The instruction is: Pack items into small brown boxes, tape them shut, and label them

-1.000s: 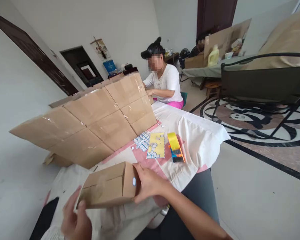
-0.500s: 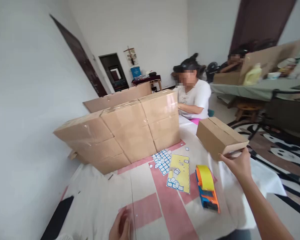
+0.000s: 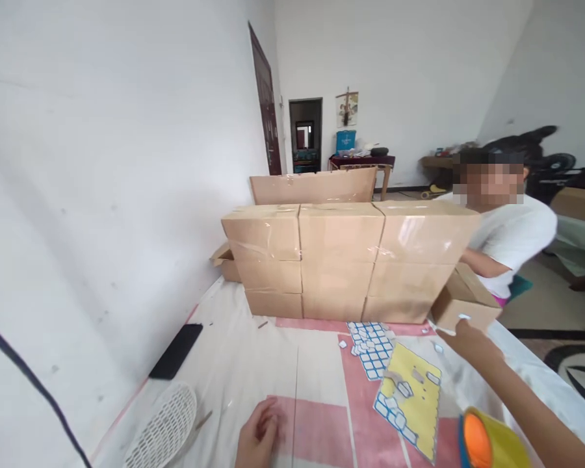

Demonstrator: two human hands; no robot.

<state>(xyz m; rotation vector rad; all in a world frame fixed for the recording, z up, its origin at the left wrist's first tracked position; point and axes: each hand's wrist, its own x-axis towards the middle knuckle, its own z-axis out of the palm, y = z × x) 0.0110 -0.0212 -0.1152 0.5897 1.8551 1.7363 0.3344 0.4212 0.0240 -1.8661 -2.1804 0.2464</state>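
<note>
My right hand is at the near end of a small cardboard box, its thumb and fingers against that end. The box is at the right side of a stack of taped cardboard boxes. Over the near part of the table, my left hand is loosely curled with nothing in it, thumb apart from the fingers. In front of the stack lie a sheet of white, blue-edged stickers and a yellow printed card. A tape dispenser with yellow tape is partly cut off at the bottom.
A black phone-like slab and a white mesh fly swatter lie at the left by the wall. A person in a white shirt sits behind the box. Beyond the stack stands a large cardboard panel.
The small box has gone from the table's right side to beside the stack, with my right hand on it. My view has turned left. My left hand stays low and curled.
</note>
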